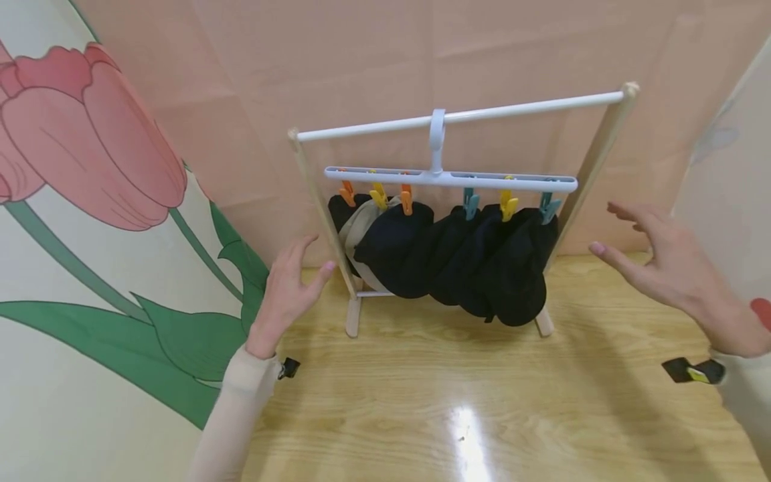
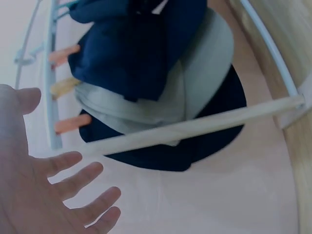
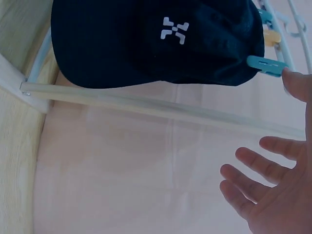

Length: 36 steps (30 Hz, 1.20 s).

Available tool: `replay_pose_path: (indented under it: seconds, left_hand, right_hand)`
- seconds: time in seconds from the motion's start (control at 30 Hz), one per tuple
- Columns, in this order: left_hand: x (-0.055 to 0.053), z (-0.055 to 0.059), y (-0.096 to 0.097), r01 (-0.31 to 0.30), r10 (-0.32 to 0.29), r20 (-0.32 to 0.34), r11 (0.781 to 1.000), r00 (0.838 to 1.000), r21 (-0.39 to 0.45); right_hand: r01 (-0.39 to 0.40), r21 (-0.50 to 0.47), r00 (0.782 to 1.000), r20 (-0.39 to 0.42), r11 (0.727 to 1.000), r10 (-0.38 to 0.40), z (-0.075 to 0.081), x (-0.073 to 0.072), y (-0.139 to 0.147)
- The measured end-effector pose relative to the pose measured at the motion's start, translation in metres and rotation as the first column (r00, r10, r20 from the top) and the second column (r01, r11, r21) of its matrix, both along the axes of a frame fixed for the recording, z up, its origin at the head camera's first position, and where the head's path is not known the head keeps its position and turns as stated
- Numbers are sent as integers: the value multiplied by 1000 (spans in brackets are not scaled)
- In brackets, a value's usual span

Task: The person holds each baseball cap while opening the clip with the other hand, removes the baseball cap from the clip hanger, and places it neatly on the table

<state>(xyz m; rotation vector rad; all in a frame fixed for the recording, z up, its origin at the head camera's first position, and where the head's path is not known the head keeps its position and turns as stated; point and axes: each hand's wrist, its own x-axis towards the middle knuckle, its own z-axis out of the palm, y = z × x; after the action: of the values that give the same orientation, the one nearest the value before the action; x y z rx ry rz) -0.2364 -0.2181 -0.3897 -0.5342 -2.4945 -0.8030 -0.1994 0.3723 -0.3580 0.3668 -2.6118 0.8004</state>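
Several caps hang in a row from a pale blue clip hanger [image 1: 446, 179], whose hook loops over the white top bar [image 1: 518, 110] of a small wooden rack. At the right end is a dark cap with a white emblem [image 3: 107, 44]; near the left end hangs a light grey cap [image 2: 209, 63] among dark ones. Orange, yellow and teal clothespins [image 1: 471, 203] grip the caps. My left hand [image 1: 286, 294] is held beside the rack's left post, fingers spread, holding nothing. On the other side, my right hand [image 1: 674, 261] hovers apart from the right post, also unfilled with fingers extended.
The rack's feet [image 1: 353, 318] stand on a glossy wood-grain surface [image 1: 409, 381]. Behind it hangs a pinkish cloth [image 1: 361, 60]. A large printed tulip [image 1: 90, 134] covers the left side, and a pale wall [image 1: 729, 167] rises at the right.
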Motion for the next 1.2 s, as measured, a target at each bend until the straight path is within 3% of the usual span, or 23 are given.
replay_pose_path:
  seconds: [0.53, 0.9, 1.03, 1.2]
  left_hand:
    - [5, 6, 29, 110, -108, -32, 992, 994, 65]
    - [6, 11, 46, 135, -128, -79, 987, 989, 92]
    - [6, 15, 57, 173, -165, -88, 980, 982, 95]
    - [7, 18, 69, 217, -207, -107, 971, 973, 98]
  right_hand:
    - [-60, -61, 989, -136, 996, 51, -2, -9, -9]
    - [-99, -154, 991, -108, 983, 83, 6, -10, -17]
    - [-109, -196, 993, -72, 975, 96, 8, -11, -20]
    - [-143, -219, 988, -89, 965, 126, 13, -13, -24]
